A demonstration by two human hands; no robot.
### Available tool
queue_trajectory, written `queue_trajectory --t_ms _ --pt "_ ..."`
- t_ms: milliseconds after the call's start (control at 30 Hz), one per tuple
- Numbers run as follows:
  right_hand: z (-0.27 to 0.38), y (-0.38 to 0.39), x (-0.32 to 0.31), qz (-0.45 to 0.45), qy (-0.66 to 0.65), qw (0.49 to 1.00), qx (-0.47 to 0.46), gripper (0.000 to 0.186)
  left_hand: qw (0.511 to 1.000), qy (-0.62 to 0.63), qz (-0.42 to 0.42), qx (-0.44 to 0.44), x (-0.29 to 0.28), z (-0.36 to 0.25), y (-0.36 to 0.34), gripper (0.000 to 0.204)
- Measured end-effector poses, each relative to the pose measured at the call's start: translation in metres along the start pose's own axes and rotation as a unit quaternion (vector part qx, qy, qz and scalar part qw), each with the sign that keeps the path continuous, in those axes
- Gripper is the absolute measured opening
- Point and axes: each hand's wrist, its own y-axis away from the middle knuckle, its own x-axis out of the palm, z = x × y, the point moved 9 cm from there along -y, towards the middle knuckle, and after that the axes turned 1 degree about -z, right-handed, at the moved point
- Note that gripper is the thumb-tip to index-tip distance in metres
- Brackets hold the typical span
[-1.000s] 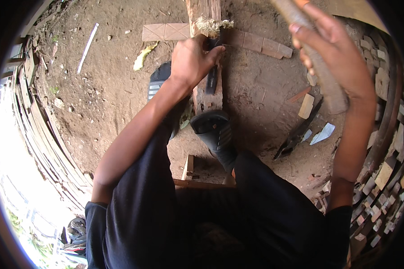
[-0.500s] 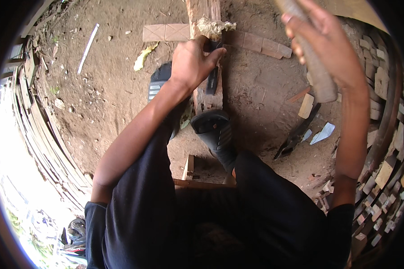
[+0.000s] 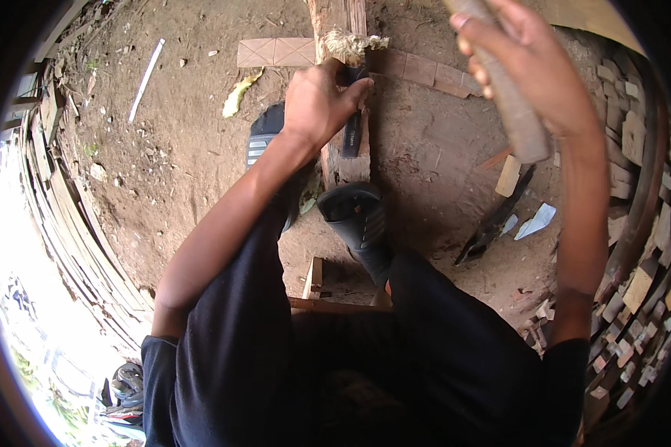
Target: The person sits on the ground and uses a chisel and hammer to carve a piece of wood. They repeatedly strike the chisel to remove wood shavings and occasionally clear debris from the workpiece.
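Note:
My left hand [image 3: 317,104] is closed over a black flat bar [image 3: 352,138], which lies along a rough wooden beam [image 3: 344,170]. Just beyond the fingers sits a frayed, pale fibrous clump [image 3: 354,45] on the beam. The fingertips are partly hidden. A brown strip marked with crossed lines [image 3: 276,52] runs crosswise at the beam, showing on its left, and a similar segmented strip [image 3: 425,73] shows on its right. Raised at the upper right, my right hand [image 3: 533,71] grips a thick wooden stick [image 3: 522,130], its blunt end pointing down toward me.
My feet in black slides [image 3: 354,212] flank the beam's near end. On the dirt at right lie a dark strip [image 3: 492,220], a small wood block [image 3: 508,176] and a pale shard [image 3: 537,221]. Stacked wood pieces [image 3: 634,290] line the right side; long boards [image 3: 82,231] edge the left.
My right hand and the stick have shifted slightly left and up. The left hand, the black bar and the beam have stayed nearly still.

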Motion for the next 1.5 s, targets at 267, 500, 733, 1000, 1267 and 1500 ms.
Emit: queue_trajectory --t_ms 267,500,733,1000,1267,1500 --pt "-0.008 0.004 0.019 0.124 0.136 0.983 -0.014 0.056 1.0 0.021 -0.01 -0.01 -0.001 0.007 0.006 0.037" --pt "0.03 -0.001 -0.002 -0.039 -0.036 0.999 -0.001 0.065 1.0 0.022 -0.014 -0.015 -0.001 0.012 0.005 0.036" --pt "-0.047 0.014 0.036 0.245 0.15 0.953 0.097 0.057 0.996 -0.034 0.079 0.026 0.022 0.008 0.033 0.036" --pt "-0.04 0.026 -0.018 0.031 -0.04 0.997 0.062 0.058 0.994 0.097 -0.042 0.023 -0.056 -0.035 0.004 0.036" --pt "-0.074 0.011 -0.021 -0.025 -0.08 0.993 0.088 0.06 0.987 0.126 0.067 -0.071 -0.046 0.007 0.007 0.037" --pt "-0.162 0.021 0.021 0.037 -0.162 0.968 0.19 0.067 0.988 0.146 0.04 -0.03 -0.061 0.003 0.006 0.033"
